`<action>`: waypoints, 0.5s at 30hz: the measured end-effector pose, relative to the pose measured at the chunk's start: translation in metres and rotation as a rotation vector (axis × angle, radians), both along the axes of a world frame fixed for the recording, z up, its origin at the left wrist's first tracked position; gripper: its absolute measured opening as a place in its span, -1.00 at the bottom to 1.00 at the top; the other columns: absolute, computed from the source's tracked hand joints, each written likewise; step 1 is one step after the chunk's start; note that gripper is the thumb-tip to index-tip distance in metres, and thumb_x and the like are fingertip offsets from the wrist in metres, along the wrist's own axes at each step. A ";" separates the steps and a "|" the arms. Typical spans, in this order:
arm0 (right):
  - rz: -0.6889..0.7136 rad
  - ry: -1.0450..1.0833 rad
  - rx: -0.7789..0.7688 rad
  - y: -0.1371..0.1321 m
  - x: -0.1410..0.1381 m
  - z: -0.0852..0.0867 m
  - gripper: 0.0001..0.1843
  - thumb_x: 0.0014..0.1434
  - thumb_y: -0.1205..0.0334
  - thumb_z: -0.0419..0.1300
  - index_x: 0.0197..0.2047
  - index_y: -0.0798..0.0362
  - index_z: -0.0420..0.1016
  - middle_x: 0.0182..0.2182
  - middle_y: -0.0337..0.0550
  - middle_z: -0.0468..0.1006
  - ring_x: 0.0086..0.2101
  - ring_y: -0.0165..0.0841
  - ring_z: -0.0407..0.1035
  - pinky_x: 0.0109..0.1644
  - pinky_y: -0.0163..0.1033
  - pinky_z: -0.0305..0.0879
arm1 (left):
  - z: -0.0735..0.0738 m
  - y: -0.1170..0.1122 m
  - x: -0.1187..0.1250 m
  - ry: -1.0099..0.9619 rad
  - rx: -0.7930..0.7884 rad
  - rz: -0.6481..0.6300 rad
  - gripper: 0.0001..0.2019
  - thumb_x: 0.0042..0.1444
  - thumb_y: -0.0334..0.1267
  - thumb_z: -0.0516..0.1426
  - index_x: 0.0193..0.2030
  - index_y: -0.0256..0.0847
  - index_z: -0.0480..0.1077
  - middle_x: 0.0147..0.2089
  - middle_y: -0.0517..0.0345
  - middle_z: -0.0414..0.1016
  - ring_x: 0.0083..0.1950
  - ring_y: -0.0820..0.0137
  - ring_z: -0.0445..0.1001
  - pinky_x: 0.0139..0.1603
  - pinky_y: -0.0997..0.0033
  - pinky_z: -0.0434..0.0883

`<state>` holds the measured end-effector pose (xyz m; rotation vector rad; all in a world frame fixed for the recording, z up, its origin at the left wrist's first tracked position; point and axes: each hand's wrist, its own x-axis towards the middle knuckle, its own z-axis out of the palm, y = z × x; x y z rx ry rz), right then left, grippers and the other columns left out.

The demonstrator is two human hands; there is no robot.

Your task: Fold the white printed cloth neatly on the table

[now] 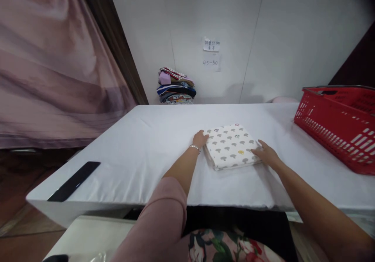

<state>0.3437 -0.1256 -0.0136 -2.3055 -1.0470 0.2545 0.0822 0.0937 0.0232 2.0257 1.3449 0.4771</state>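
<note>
Hands on the cloth: two, a left hand (200, 139) and a right hand (266, 155), at opposite sides of one bundle.
Left grip: thumb over the cloth's left edge; whether the fingers pinch it from below, I cannot tell.
Right grip: thumb and fingers spread apart, the thumb at the cloth's right edge.
Folded cloth: one white folded cloth (227, 142), flat between the two hands, printed with many grey mushroom shapes (a single yellow one sits near the right thumb).
Bracelet: one silvery bracelet (195, 149), just behind the left hand.
Table: one white-covered table (146, 144), under the cloth and both hands.
Basket: one red basket (331, 125), right of the right hand, well apart.
Black slab: one flat black object (74, 180), well left of the left hand, at the table's edge.
Stack: one pile of folded fabrics (176, 88), beyond the left hand, past the table's far edge.
Wall notes: two, an upper note (211, 45) with handwriting and a lower note (211, 63) reading 45-50, beyond the grip.
</note>
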 end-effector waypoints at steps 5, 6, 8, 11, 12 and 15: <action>0.104 -0.163 0.094 0.025 0.042 0.020 -0.27 -0.02 0.12 0.23 0.23 0.13 0.28 -0.04 0.07 0.53 -0.09 -0.05 0.43 0.00 0.03 0.35 | 0.004 -0.026 -0.013 0.065 -0.076 -0.081 -0.57 -0.09 -0.03 0.24 -0.11 -0.25 0.43 -0.05 -0.07 0.54 -0.05 0.16 0.49 -0.16 0.38 0.36; 0.104 -0.246 0.105 0.032 0.050 0.028 -0.29 0.00 0.16 0.21 0.24 0.15 0.27 0.00 0.10 0.50 -0.03 -0.03 0.39 0.05 0.05 0.31 | 0.004 -0.037 -0.016 0.083 -0.097 -0.129 -0.61 -0.11 0.02 0.25 -0.22 -0.22 0.45 -0.14 -0.02 0.56 -0.13 0.18 0.50 -0.23 0.39 0.35; 0.043 -0.349 0.072 0.047 0.056 0.041 -0.32 0.05 0.19 0.17 0.24 0.18 0.27 0.08 0.16 0.42 0.09 0.05 0.27 0.13 0.15 0.19 | 0.002 -0.060 -0.021 0.088 -0.121 -0.229 -0.62 -0.12 0.13 0.23 -0.39 -0.18 0.44 -0.29 0.05 0.56 -0.26 0.24 0.50 -0.32 0.41 0.33; 0.091 -0.321 0.061 0.061 0.040 0.052 -0.42 0.10 0.17 0.13 0.18 0.22 0.34 0.15 0.17 0.36 0.16 0.03 0.17 0.20 0.14 0.11 | -0.005 -0.084 -0.029 -0.014 -0.124 -0.252 -0.61 0.02 0.15 0.13 -0.43 -0.19 0.43 -0.35 0.10 0.54 -0.31 0.30 0.46 -0.35 0.42 0.32; 0.126 -0.283 0.087 0.061 0.029 0.053 -0.46 0.12 0.16 0.12 0.16 0.19 0.37 0.15 0.13 0.37 0.15 -0.01 0.19 0.20 0.10 0.13 | -0.008 -0.088 -0.032 -0.081 -0.127 -0.233 -0.62 0.06 0.12 0.11 -0.38 -0.19 0.44 -0.32 0.10 0.54 -0.30 0.33 0.46 -0.33 0.42 0.33; 0.234 -0.150 0.207 0.045 -0.013 0.050 -0.52 0.15 0.09 0.09 0.12 0.05 0.42 0.11 -0.03 0.43 0.04 -0.10 0.32 0.07 0.01 0.30 | -0.019 -0.091 -0.043 -0.309 -0.129 -0.186 -0.68 0.12 -0.01 0.10 -0.15 -0.19 0.45 -0.16 0.12 0.53 -0.25 0.41 0.45 -0.26 0.46 0.37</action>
